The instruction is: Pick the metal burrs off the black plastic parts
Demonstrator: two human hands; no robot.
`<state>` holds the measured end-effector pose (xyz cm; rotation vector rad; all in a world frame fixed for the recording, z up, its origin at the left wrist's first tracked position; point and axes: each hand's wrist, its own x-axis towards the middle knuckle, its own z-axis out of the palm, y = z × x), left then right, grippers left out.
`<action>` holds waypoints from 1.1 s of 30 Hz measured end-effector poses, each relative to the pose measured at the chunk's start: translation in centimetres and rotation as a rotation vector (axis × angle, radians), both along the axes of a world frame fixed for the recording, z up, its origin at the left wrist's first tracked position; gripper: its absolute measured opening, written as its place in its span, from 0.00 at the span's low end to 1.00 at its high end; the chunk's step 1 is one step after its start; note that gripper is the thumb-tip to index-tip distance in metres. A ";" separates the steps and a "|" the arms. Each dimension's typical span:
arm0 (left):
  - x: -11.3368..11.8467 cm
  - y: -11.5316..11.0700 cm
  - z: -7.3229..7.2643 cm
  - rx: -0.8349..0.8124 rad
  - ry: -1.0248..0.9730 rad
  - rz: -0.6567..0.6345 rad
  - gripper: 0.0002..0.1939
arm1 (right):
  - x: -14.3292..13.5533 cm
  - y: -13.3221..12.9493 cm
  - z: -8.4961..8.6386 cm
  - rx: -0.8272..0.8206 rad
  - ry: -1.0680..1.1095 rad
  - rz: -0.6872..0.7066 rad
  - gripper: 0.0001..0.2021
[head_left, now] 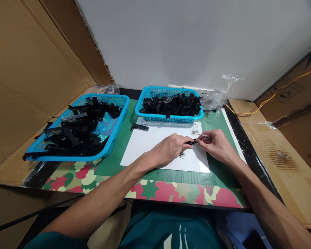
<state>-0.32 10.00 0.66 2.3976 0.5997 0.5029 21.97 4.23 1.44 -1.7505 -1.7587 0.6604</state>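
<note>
Over the white sheet (142, 145), my left hand (173, 147) is closed around a small black plastic part (191, 142), which sticks out past the fingertips. My right hand (216, 143) meets the part's right end with its fingers pinched together. Something thin and pale, perhaps a tool or a pin, shows between those fingers, too small to name. One small pile of fine metal bits, like springs or pins (195, 131), lies just behind the hands. More of these bits lie below my left fingers. A separate black part (140, 127) rests at the sheet's far left corner.
A blue basket (116, 128) at left holds many long black parts. Behind the sheet, another blue basket (168, 119) is heaped with smaller black pieces. Clear plastic bags (214, 100) lie beside a wall socket. Cardboard (277, 152) and a yellow wire (268, 100) are at right.
</note>
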 end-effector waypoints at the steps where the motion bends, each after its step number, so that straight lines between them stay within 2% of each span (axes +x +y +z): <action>1: 0.0 0.0 0.0 -0.003 0.002 0.002 0.16 | 0.0 0.0 -0.1 0.006 0.007 -0.003 0.10; 7: 0.1 0.1 0.0 -0.019 -0.022 0.008 0.16 | -0.2 0.0 -0.3 0.054 0.047 -0.037 0.11; 14: 0.0 0.1 -0.1 0.012 0.019 0.003 0.18 | -0.1 -0.1 -0.3 -0.007 0.107 -0.037 0.11; 19: 0.1 0.0 -0.1 0.005 0.012 0.002 0.18 | -0.1 -0.1 -0.5 0.026 0.045 -0.044 0.10; 28: 0.1 0.0 -0.6 0.015 -0.004 -0.005 0.18 | -0.2 -0.2 -1.3 0.100 -0.006 -0.016 0.09; 33: 0.0 0.1 -0.8 -0.003 -0.012 0.010 0.18 | 0.0 -0.1 -0.9 0.053 0.038 0.025 0.09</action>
